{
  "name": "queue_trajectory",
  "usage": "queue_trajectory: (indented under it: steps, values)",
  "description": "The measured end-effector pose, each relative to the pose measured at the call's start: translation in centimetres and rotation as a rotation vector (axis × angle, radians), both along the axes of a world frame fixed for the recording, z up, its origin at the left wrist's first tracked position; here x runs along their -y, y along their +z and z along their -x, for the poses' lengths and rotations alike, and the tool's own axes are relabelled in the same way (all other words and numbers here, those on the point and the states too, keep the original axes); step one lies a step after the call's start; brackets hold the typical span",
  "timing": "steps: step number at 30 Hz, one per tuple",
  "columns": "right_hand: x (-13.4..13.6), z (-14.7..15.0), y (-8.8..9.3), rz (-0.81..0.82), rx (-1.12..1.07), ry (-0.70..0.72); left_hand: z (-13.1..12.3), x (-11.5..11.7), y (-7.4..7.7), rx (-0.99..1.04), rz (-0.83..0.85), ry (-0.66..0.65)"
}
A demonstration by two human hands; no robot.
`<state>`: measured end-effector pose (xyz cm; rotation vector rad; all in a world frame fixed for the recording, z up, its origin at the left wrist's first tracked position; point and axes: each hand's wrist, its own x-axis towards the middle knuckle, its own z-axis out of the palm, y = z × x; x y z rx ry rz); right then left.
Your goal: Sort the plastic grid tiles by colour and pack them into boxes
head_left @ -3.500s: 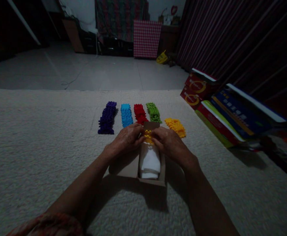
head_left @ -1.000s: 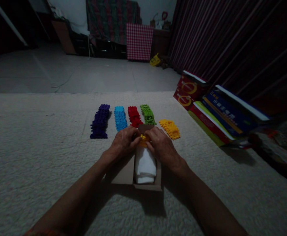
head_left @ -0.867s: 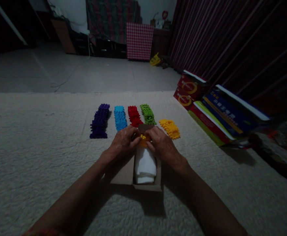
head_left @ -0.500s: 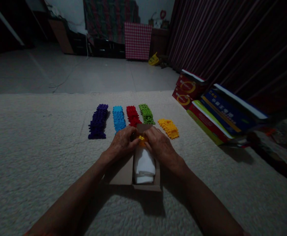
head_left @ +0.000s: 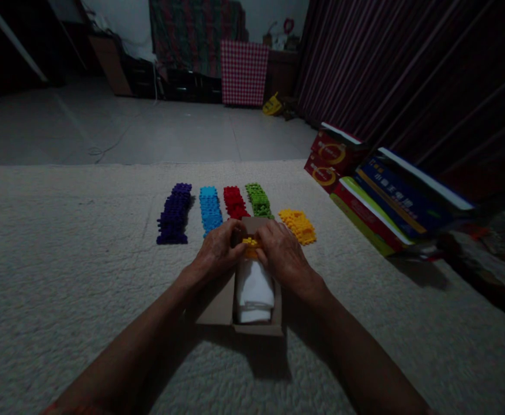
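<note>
My left hand (head_left: 221,246) and my right hand (head_left: 283,249) meet over the far end of an opened cardboard box (head_left: 259,329). Between their closed fingers are yellow interlocking plastic pieces (head_left: 251,244), partly hidden by the fingertips. Folded white cloth or paper (head_left: 255,288) fills the near part of the box. The box's flap (head_left: 216,302) lies out to the left, under my left forearm. Beyond the hands are rows of similar pieces: dark purple (head_left: 174,214), light blue (head_left: 210,208), red (head_left: 235,202) and green (head_left: 258,200). A yellow-orange pile (head_left: 298,226) lies just right of my right hand.
Everything rests on a pale quilted mat (head_left: 83,259). At the right stand red cartons (head_left: 328,158), a blue carton (head_left: 402,193) and a red-green carton (head_left: 371,216). Farther back are a tiled floor (head_left: 183,132), a checked cloth (head_left: 244,72) and dark curtains (head_left: 365,69).
The fingers have shifted slightly around the yellow pieces, and a bit more yellow shows between them. The whole view has moved very slightly; the rows and cartons stay in place.
</note>
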<state>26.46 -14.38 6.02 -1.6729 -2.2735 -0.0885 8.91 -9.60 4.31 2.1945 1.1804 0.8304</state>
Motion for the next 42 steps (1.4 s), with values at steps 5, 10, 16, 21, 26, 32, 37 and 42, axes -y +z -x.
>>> queue_trajectory:
  steps: [5,10,16,21,26,32,37,42]
  values:
    - [-0.3,-0.2,-0.2,0.015,-0.026,-0.001,0.1,-0.1,0.1,-0.017,-0.026,-0.018]
    - [-0.5,0.1,-0.1,0.031,-0.048,-0.013,0.0,-0.1,-0.2,-0.027,-0.041,-0.015]
    - [-0.7,-0.7,-0.2,0.049,-0.165,0.058,-0.1,-0.2,-0.3,0.006,-0.029,-0.007]
    - [-1.0,-1.9,-0.4,0.055,-0.273,0.141,0.2,-0.4,0.1,0.023,0.032,-0.059]
    - [-1.0,-2.0,0.4,0.107,-0.391,0.166,0.5,-0.4,0.8,0.033,0.087,-0.090]
    - [-1.1,-2.2,0.9,0.137,-0.489,0.179,0.7,-0.5,0.7,0.052,0.071,-0.107]
    - [-1.2,-1.6,0.8,0.108,-0.377,0.138,0.7,-0.8,-0.3,0.012,-0.011,-0.112]
    - [-0.9,-1.2,0.7,0.059,-0.202,0.076,0.3,-0.4,-0.2,0.047,-0.022,-0.123]
